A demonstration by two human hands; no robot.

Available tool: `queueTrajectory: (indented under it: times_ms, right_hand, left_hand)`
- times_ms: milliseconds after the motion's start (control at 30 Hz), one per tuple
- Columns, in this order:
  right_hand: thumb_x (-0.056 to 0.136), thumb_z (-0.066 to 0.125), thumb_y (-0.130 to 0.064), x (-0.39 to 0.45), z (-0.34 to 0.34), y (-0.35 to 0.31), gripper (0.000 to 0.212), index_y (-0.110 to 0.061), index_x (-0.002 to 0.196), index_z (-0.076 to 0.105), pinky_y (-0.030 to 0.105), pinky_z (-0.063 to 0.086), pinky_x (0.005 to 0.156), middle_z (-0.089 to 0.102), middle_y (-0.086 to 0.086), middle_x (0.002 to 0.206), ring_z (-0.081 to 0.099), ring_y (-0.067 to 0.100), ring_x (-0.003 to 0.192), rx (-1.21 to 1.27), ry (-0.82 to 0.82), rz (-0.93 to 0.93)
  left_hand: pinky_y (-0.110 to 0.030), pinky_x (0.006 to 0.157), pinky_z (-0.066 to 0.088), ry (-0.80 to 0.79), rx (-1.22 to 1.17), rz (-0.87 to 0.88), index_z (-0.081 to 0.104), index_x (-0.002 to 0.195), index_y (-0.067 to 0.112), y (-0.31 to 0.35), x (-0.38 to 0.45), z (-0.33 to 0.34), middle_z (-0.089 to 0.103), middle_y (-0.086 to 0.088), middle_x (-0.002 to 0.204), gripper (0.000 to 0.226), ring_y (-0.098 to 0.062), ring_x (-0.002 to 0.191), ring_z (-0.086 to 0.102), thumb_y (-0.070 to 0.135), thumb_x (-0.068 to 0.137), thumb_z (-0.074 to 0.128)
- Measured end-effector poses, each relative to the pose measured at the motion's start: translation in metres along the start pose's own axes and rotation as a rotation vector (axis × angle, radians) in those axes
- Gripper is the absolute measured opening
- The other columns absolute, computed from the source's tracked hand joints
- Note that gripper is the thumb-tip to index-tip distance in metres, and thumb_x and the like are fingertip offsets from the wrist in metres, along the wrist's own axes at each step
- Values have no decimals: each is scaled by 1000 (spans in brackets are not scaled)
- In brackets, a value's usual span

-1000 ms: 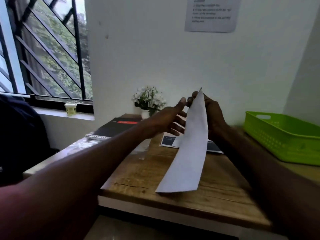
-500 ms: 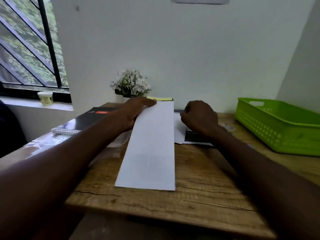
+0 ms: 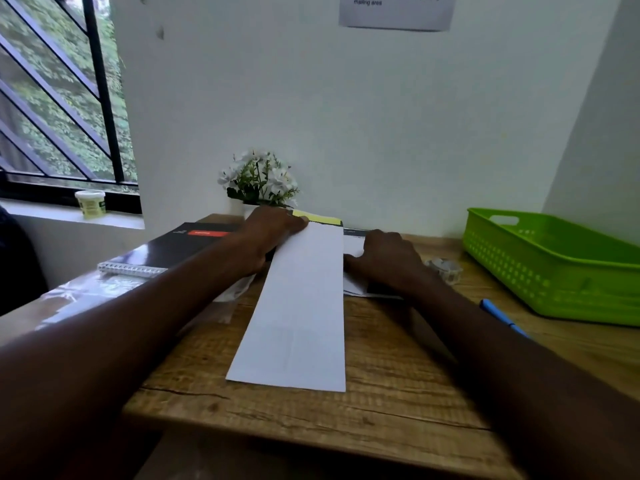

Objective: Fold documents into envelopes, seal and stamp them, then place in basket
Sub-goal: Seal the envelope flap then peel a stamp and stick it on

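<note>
- White walls meet at a corner behind a wooden table [image 3: 398, 393], with a barred window [image 3: 62, 98] at the left and a printed notice [image 3: 396, 10] pinned high on the wall
- Lying lengthwise down the middle of the table is a long folded sheet of white paper [image 3: 301, 313], flat on the wood, its near end close to the table's front edge
- left hand [image 3: 273, 233] rests at the paper's far left corner, fingers stretched fairly straight and pressing on that corner
- right hand [image 3: 388, 261] sits just beside the paper's right edge, fingers curled down onto other papers [image 3: 355, 289] lying there; whether it grips anything I cannot tell
- green basket [image 3: 554, 268] stands at the right of the table, well apart from the sheet
- a blue pen [image 3: 502, 317] lies near the basket's front
- a black spiral notebook [image 3: 173, 247] lies at the left, and a small pot of white flowers [image 3: 259, 181] stands against the wall behind the left hand
- a yellow strip [image 3: 318, 218] shows just past the paper's far end
</note>
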State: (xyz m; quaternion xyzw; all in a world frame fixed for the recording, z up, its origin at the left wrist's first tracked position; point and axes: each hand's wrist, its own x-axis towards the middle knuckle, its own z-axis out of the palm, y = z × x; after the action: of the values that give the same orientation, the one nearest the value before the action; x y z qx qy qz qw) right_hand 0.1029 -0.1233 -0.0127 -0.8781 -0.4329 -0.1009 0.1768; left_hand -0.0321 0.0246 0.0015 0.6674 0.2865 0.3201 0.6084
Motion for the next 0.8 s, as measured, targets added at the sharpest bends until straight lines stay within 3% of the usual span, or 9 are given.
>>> queueTrajectory:
  times_ms: [100, 167, 267, 400, 533, 633, 700, 800]
  right_hand:
    - [94, 61, -50, 1, -2, 0, 37, -15, 107, 59, 33, 43, 82, 66, 14, 126, 61, 33, 117, 3, -18, 19]
    - [92, 65, -41, 4, -2, 2, 43, -9, 119, 57, 33, 43, 84, 64, 16, 126, 59, 35, 118, -4, -22, 41]
    - [91, 66, -32, 7, -2, 5, 33, -9, 113, 56, 32, 38, 80, 64, 18, 124, 59, 37, 118, 6, -9, 63]
    - [89, 67, -45, 5, -3, 2, 37, -15, 98, 47, 34, 41, 82, 66, 15, 120, 60, 35, 115, 51, -42, 80]
    - [90, 68, -47, 3, -8, -1, 40, -15, 99, 45, 37, 46, 92, 64, 15, 122, 59, 35, 117, 65, -66, 82]
    - [91, 65, -52, 4, -5, 0, 46, -12, 113, 54, 39, 45, 92, 62, 17, 126, 56, 38, 120, 54, -82, 82]
    - [81, 59, -64, 3, -4, -1, 59, -16, 116, 56, 40, 45, 90, 62, 17, 127, 56, 40, 119, 47, -106, 93]
    - [57, 48, -66, -2, -8, -7, 63, -20, 100, 49, 43, 49, 92, 62, 17, 123, 56, 42, 117, 101, -140, 136]
  left_hand:
    - [-27, 61, 58, -17, 93, -18, 67, 99, 5, -3, 0, 2, 72, -17, 92, 12, -24, 68, 70, 14, 93, 73]
    - [-23, 53, 54, -27, 134, -23, 68, 93, 5, -4, 0, 4, 73, -12, 85, 11, -18, 60, 70, 15, 93, 73]
    - [-24, 58, 51, -33, 161, -31, 68, 93, 6, -5, -3, 6, 72, -12, 84, 11, -20, 64, 67, 16, 95, 70]
    - [-29, 64, 53, -29, 145, -62, 66, 103, 4, -3, -8, 8, 71, -20, 94, 11, -27, 70, 67, 13, 96, 65]
    - [-25, 58, 53, -13, 150, -60, 64, 105, 5, 0, -10, 10, 69, -16, 86, 10, -24, 65, 65, 12, 97, 63]
    - [-26, 59, 51, -1, 163, -53, 62, 103, 6, 0, -12, 10, 68, -16, 89, 9, -24, 66, 64, 14, 98, 63]
    - [-25, 59, 50, 3, 167, -47, 61, 97, 7, 0, -11, 11, 67, -14, 86, 9, -23, 65, 63, 16, 98, 63]
    - [-25, 59, 49, 8, 166, -31, 61, 94, 8, -1, -12, 12, 67, -11, 81, 14, -21, 64, 63, 21, 99, 64]
